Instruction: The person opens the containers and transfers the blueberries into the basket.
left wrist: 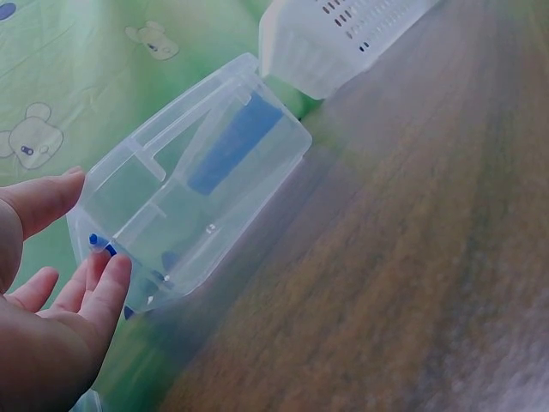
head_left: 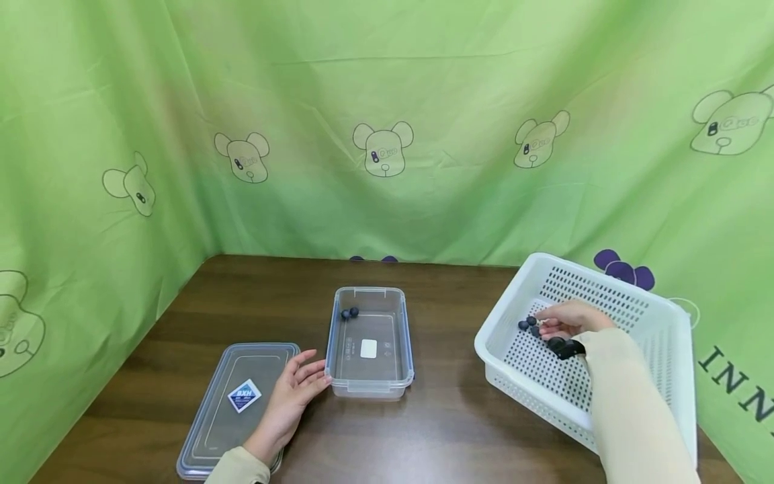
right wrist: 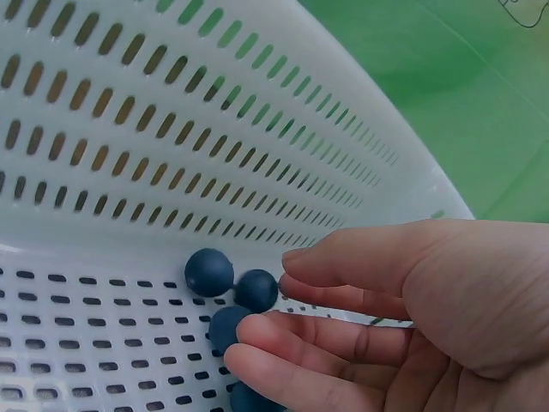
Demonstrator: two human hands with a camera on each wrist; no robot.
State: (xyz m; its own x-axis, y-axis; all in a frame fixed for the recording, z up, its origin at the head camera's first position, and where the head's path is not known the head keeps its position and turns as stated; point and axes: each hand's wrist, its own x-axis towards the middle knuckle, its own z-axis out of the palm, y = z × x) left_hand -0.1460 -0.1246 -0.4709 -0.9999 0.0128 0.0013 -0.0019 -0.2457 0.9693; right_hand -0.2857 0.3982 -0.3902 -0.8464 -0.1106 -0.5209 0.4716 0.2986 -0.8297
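My right hand (head_left: 574,319) reaches into a white perforated basket (head_left: 508,366), beside several dark blueberries (right wrist: 209,273) on its floor. In the right wrist view the fingers are spread loosely, with fingertips (right wrist: 257,330) against or right by the berries; none is seen pinched. My left hand (head_left: 296,390) rests its fingertips on the near left side of a clear plastic box (head_left: 369,386) with a blue-edged rim. Two blueberries (head_left: 349,313) sit in that box's far left corner. Under the left wrist lies a clear lid (head_left: 220,430) with a blue and white label.
A dark brown wooden table (head_left: 447,430) bears everything. Green cloth (head_left: 387,215) printed with bear heads hangs behind and at both sides. The basket stands at the right, close to the cloth; the box is near the middle.
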